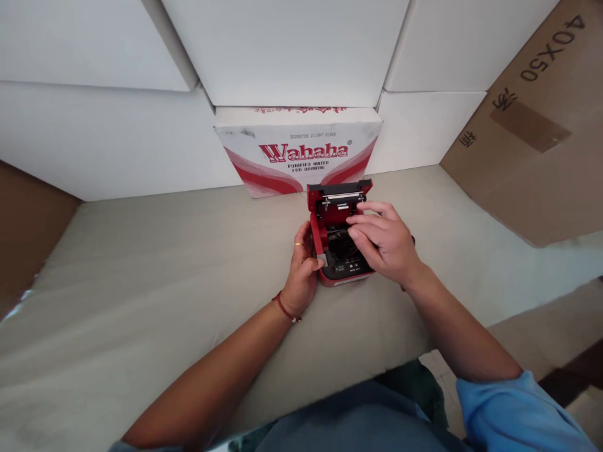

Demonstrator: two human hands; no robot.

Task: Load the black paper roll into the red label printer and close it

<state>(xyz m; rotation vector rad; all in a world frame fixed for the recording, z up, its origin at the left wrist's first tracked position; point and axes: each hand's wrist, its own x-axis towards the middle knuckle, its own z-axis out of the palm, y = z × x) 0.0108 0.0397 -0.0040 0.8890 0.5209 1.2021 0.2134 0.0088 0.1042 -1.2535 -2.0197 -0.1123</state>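
Note:
A small red and black printer (348,270), perhaps for labels, sits on the cloth-covered table with its hinged lid (339,193) raised. Inside are a roller bar and a dark cavity; the front panel has small buttons. My left hand (304,267) grips the printer's left side, thumb on a grey piece at its front left corner. Over the right part of the opening is my right hand (381,242), fingers bent and apart, with nothing visible in them. It hides the printer's right side, and I cannot tell whether its fingertips touch the inside. Dark bits of something show behind my right wrist.
A white and red Wahaha water carton (301,157) stands just behind the printer. White boxes (292,50) are stacked along the back. A brown cardboard box (532,138) is at the right, another brown surface (32,232) at the left. The table's (164,270) front edge runs near my body.

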